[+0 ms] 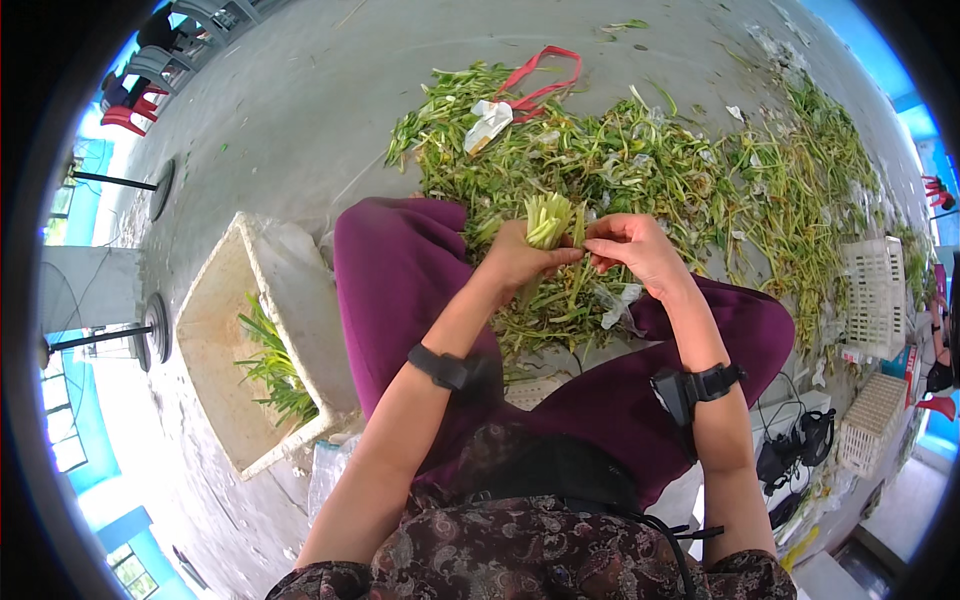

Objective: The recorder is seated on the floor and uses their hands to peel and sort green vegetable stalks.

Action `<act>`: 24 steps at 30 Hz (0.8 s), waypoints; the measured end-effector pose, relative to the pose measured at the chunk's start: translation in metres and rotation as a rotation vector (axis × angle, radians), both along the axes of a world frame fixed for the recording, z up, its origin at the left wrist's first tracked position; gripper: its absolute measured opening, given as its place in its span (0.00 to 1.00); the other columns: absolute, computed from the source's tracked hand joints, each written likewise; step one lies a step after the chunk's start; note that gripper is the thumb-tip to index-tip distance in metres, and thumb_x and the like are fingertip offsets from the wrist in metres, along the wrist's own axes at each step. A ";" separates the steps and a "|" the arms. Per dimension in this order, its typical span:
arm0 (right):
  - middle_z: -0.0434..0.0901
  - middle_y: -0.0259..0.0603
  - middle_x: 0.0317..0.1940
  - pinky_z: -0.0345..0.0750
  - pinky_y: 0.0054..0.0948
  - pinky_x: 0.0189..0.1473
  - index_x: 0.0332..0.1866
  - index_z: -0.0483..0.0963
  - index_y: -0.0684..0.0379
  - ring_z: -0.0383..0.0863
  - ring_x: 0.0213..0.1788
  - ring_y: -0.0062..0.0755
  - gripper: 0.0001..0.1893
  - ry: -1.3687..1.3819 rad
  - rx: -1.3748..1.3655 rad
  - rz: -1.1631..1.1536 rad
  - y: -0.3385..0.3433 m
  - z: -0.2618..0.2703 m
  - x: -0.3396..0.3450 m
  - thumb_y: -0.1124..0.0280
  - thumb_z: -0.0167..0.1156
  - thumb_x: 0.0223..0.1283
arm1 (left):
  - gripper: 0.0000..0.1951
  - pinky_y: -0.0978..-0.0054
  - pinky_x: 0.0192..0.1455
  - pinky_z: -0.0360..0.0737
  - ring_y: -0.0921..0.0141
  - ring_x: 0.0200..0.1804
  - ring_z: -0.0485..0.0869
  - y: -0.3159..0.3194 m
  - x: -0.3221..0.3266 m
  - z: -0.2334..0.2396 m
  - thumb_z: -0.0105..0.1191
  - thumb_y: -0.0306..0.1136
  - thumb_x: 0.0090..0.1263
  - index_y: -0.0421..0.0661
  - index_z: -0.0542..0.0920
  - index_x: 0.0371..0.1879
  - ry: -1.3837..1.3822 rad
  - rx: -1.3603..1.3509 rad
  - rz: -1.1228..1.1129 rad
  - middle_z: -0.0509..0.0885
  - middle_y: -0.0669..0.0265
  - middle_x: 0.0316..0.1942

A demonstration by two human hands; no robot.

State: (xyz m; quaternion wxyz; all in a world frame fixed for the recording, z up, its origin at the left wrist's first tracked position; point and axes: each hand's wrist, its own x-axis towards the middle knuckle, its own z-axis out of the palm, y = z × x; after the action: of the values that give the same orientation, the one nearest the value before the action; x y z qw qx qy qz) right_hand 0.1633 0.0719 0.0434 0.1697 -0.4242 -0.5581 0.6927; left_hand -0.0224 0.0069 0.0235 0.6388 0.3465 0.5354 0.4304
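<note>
My left hand [517,255] is wrapped around a bunch of pale green leafy-vegetable stalks [547,217], their cut ends pointing away from me. Just to its right, my right hand [634,244] has thumb and forefinger pinched at a single loose stalk [579,221] along the bunch's side. The two hands meet between my knees, above a wide heap of green and yellowed stems and leaves [637,172] on the concrete floor. The lower part of the bunch is mostly hidden by my left hand and wrist.
At my left stands a foam box [217,300] holding green leafy stalks [277,367]. A red strap [551,52] and white wrapper [487,126] lie on the heap. White plastic crates [874,296] and black cabled devices [795,442] are at right; fan stands [156,328] at far left.
</note>
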 end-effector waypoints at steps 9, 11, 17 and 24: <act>0.80 0.37 0.29 0.77 0.22 0.34 0.42 0.77 0.67 0.79 0.29 0.22 0.10 0.106 -0.114 -0.018 -0.002 0.006 -0.002 0.73 0.62 0.57 | 0.10 0.82 0.26 0.69 0.80 0.22 0.72 -0.001 -0.005 0.001 0.65 0.25 0.55 0.42 0.79 0.34 -0.169 -0.035 -0.019 0.77 0.74 0.23; 0.80 0.36 0.28 0.77 0.21 0.33 0.42 0.77 0.67 0.79 0.28 0.21 0.11 0.114 -0.099 -0.038 -0.004 0.008 -0.004 0.72 0.62 0.57 | 0.11 0.82 0.26 0.70 0.80 0.23 0.73 -0.002 -0.005 0.002 0.65 0.25 0.55 0.42 0.79 0.34 -0.147 -0.033 -0.011 0.77 0.73 0.24; 0.80 0.36 0.29 0.77 0.20 0.34 0.40 0.77 0.66 0.79 0.28 0.21 0.08 0.052 -0.026 -0.025 -0.001 0.000 -0.001 0.75 0.62 0.57 | 0.10 0.82 0.25 0.70 0.80 0.22 0.73 -0.001 0.000 0.002 0.65 0.24 0.54 0.40 0.79 0.33 -0.139 -0.020 0.005 0.78 0.72 0.23; 0.81 0.38 0.28 0.77 0.21 0.32 0.39 0.78 0.68 0.79 0.27 0.21 0.09 0.017 -0.021 -0.037 -0.002 -0.001 -0.003 0.77 0.62 0.54 | 0.09 0.81 0.25 0.70 0.80 0.22 0.73 -0.001 0.000 -0.001 0.64 0.25 0.55 0.40 0.79 0.33 -0.090 -0.019 0.037 0.78 0.71 0.24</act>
State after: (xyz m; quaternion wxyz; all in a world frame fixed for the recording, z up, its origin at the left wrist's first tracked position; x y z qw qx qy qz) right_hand 0.1599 0.0694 0.0423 0.1826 -0.4305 -0.5413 0.6988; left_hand -0.0225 0.0054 0.0227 0.6575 0.3107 0.5165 0.4521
